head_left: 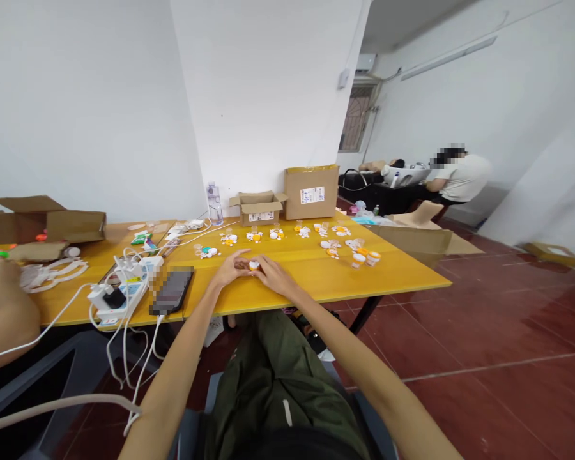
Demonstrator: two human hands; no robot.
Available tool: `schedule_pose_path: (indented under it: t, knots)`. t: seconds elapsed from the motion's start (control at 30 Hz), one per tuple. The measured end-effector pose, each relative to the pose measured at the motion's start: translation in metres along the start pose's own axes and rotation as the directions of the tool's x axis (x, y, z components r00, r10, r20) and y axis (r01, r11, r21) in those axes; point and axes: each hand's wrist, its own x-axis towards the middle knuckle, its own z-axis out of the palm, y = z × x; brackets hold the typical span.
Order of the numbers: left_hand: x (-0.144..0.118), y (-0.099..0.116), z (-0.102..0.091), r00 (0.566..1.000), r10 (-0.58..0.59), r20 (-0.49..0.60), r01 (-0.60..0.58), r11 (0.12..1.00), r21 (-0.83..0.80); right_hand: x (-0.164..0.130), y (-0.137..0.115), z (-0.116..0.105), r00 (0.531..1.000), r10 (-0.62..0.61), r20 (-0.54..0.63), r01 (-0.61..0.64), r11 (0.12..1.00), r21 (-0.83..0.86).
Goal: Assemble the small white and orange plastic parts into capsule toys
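Observation:
Both my hands meet on the yellow table (316, 271), near its front edge. My left hand (232, 267) and my right hand (274, 273) pinch a small white and orange toy piece (253, 264) between their fingertips. Beyond them, several little white and orange figures (254, 236) with small clear cups stand in a row across the table. More of them (364, 257) sit to the right.
A phone (172, 289) and a power strip with white cables (119, 292) lie left of my hands. Cardboard boxes (311, 191) and a water bottle (213, 203) stand at the back. Another person's arm (2, 306) rests at far left. A person sits at the back right (460, 176).

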Motion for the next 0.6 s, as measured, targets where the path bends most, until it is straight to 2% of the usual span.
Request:
schedule_pose_path:
  t: [0.13, 0.3, 0.47, 0.6]
  knots:
    - [0.001, -0.001, 0.000, 1.000, -0.005, -0.006, 0.005, 1.000, 0.008, -0.014, 0.015, -0.015, 0.999, -0.033, -0.017, 0.028, 0.973, -0.231]
    - [0.002, -0.004, 0.001, 1.000, -0.004, -0.031, 0.005, 0.999, 0.031, -0.036, 0.053, -0.055, 0.999, -0.045, -0.024, 0.026, 0.850, -0.526]
    - [0.002, -0.003, 0.003, 0.999, -0.005, -0.038, 0.006, 1.000, 0.021, -0.061, 0.087, -0.095, 0.996, -0.017, -0.093, -0.054, 0.702, -0.710]
    - [0.002, -0.002, 0.004, 0.999, -0.006, -0.041, 0.007, 0.999, 0.037, -0.079, 0.107, -0.114, 0.974, 0.080, -0.214, -0.216, 0.625, -0.750]
